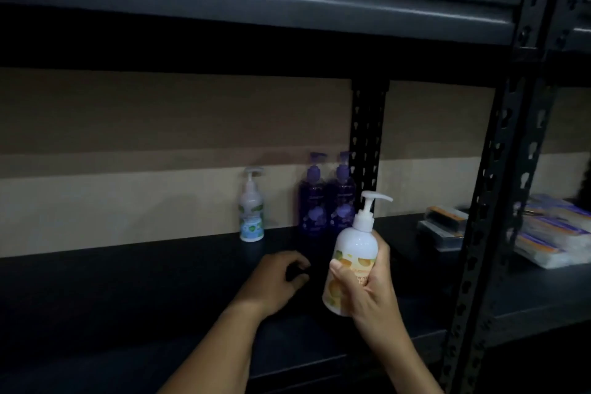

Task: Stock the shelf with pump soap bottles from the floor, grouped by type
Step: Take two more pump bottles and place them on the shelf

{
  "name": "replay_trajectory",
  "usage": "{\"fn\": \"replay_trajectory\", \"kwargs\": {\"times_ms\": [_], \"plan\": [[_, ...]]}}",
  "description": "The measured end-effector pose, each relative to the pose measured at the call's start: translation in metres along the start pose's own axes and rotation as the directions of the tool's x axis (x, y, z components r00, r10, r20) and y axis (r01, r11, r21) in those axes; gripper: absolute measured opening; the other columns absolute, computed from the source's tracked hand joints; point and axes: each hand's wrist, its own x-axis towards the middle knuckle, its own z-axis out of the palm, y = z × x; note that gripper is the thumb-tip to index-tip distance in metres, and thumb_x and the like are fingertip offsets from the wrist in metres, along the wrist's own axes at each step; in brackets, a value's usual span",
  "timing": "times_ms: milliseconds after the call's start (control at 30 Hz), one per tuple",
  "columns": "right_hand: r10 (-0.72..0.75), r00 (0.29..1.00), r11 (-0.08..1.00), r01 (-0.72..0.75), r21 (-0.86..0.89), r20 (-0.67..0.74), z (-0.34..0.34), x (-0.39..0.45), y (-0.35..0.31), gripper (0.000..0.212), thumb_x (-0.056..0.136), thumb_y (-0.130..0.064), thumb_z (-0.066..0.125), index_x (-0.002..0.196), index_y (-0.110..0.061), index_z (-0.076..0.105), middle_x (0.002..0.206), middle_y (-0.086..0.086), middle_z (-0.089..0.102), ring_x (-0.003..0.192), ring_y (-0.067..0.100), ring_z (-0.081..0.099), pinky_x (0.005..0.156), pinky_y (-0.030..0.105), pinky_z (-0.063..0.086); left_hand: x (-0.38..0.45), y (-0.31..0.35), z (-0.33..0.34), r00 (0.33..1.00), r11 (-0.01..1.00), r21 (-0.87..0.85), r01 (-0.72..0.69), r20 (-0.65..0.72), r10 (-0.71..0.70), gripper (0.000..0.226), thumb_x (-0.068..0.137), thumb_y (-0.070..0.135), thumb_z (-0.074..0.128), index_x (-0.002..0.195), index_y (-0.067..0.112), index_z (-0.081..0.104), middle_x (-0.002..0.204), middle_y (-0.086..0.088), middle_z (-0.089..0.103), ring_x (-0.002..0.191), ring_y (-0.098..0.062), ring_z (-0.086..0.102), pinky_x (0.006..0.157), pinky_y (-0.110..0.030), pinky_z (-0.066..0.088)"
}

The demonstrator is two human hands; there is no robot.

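— Above the near edge of the dark shelf (160,281), what is the right hand (372,291) doing?

— It grips a white pump bottle with an orange fruit label (350,261), fingers and thumb curled round the lower body. The bottle stands nearly upright, tilted slightly, its pump spout pointing right, and it is off the shelf board.

— And the left hand (275,281)?

— Just left of the grip and a little lower. It holds nothing; its fingers are loosely curled over the board. Whether it touches the board I cannot tell, the shelf being so dark.

— What is beyond the grip?

— Straight behind it, at the back of the shelf, two purple pump bottles (327,198) stand upright, side by side and touching or nearly so. Left of them, apart, stands a white pump bottle with a green and blue label (251,208).

— Anything to the right of the grip?

— A black perforated upright post (499,201) of the rack, and behind it, flat packaged boxes (447,224) lying on the shelf. Past the post lie pale wrapped packs (556,233) on the neighbouring shelf.
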Motion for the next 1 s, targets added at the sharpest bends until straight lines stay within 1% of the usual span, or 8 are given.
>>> {"fn": "replay_trajectory", "kwargs": {"times_ms": [100, 200, 333, 500, 600, 733, 900, 1000], "plan": [[-0.022, 0.999, 0.999, 0.023, -0.024, 0.032, 0.008, -0.007, -0.006, 0.058, 0.093, -0.024, 0.071, 0.14, -0.031, 0.038, 0.103, -0.016, 0.064, 0.091, 0.006, 0.065, 0.084, 0.021, 0.053, -0.038, -0.004, -0.024, 0.984, 0.996, 0.07, -0.056, 0.171, 0.043, 0.033, 0.103, 0.039, 0.062, 0.136, 0.036, 0.066, 0.147, 0.026, 0.053, 0.137, 0.011, 0.039, 0.115, -0.012, 0.026], [-0.003, 0.996, 1.0, 0.005, -0.02, 0.088, 0.023, -0.016, -0.016, 0.059, 0.096, -0.008, 0.063, 0.143, -0.026, 0.031, 0.11, -0.006, 0.06, 0.09, -0.002, 0.063, 0.084, 0.015, 0.05, -0.071, -0.019, -0.046, 0.952, 0.98, 0.166, -0.111, 0.3, 0.057, 0.045, 0.106, 0.051, 0.048, 0.151, 0.048, 0.045, 0.159, 0.036, 0.028, 0.147, 0.015, 0.012, 0.12, -0.014, 0.008], [0.041, 0.963, 0.997, -0.024, -0.067, 0.265, 0.055, -0.031, -0.025, 0.06, 0.096, -0.016, 0.065, 0.141, -0.036, 0.029, 0.116, 0.001, 0.059, 0.095, -0.001, 0.063, 0.087, 0.015, 0.049, -0.114, -0.037, -0.082, 0.938, 0.959, 0.271, -0.087, 0.346, -0.013, 0.049, 0.106, 0.06, 0.038, 0.154, 0.058, 0.029, 0.163, 0.038, 0.011, 0.152, 0.012, -0.002, 0.125, -0.019, -0.001], [0.075, 0.901, 0.985, 0.0, -0.173, 0.427, 0.093, -0.05, -0.025, 0.065, 0.096, -0.02, 0.071, 0.142, -0.041, 0.029, 0.115, -0.018, 0.057, 0.108, 0.003, 0.06, 0.096, 0.02, 0.048, -0.156, -0.055, -0.123, 0.927, 0.922, 0.383, -0.048, 0.361, -0.102, 0.058, 0.101, 0.072, 0.033, 0.155, 0.061, 0.017, 0.166, 0.034, -0.001, 0.153, 0.009, -0.01, 0.125, -0.021, -0.005], [0.088, 0.91, 0.977, 0.001, -0.215, 0.405, 0.115, -0.054, -0.023, 0.073, 0.089, -0.029, 0.08, 0.142, -0.048, 0.033, 0.117, -0.023, 0.06, 0.112, 0.007, 0.063, 0.099, 0.029, 0.052, -0.177, -0.067, -0.146, 0.929, 0.914, 0.405, 0.004, 0.337, -0.153, 0.061, 0.098, 0.077, 0.033, 0.154, 0.064, 0.015, 0.165, 0.035, -0.004, 0.153, 0.009, -0.011, 0.123, -0.019, -0.006], [0.099, 0.949, 0.95, -0.001, -0.312, 0.298, 0.143, -0.053, -0.011, 0.098, 0.059, -0.047, 0.094, 0.142, -0.054, 0.041, 0.13, -0.01, 0.058, 0.118, 0.008, 0.061, 0.1, 0.035, 0.053, -0.19, -0.077, -0.166, 0.925, 0.896, 0.441, 0.051, 0.318, -0.21, 0.066, 0.094, 0.082, 0.031, 0.155, 0.064, 0.01, 0.167, 0.03, -0.008, 0.153, 0.008, -0.015, 0.125, -0.022, -0.008], [0.172, 0.952, 0.938, -0.079, -0.338, 0.252, 0.18, -0.041, -0.002, 0.093, 0.045, -0.027, 0.104, 0.126, -0.032, 0.058, 0.113, -0.007, 0.07, 0.098, 0.004, 0.07, 0.084, 0.022, 0.059, -0.193, -0.091, -0.181, 0.922, 0.874, 0.473, 0.113, 0.278, -0.269, 0.067, 0.094, 0.082, 0.031, 0.155, 0.064, 0.01, 0.169, 0.027, -0.009, 0.151, 0.007, -0.016, 0.124, -0.023, -0.009], [0.23, 0.949, 0.934, -0.152, -0.324, 0.216, 0.206, -0.03, 0.008, 0.079, 0.044, -0.012, 0.104, 0.11, -0.019, 0.06, 0.102, -0.003, 0.072, 0.09, 0.007, 0.071, 0.07, 0.015, 0.057, -0.194, -0.103, -0.19, 0.919, 0.871, 0.466, 0.158, 0.253, -0.302, 0.07, 0.091, 0.085, 0.031, 0.155, 0.064, 0.011, 0.169, 0.026, -0.009, 0.149, 0.008, -0.016, 0.122, -0.022, -0.009]]}}
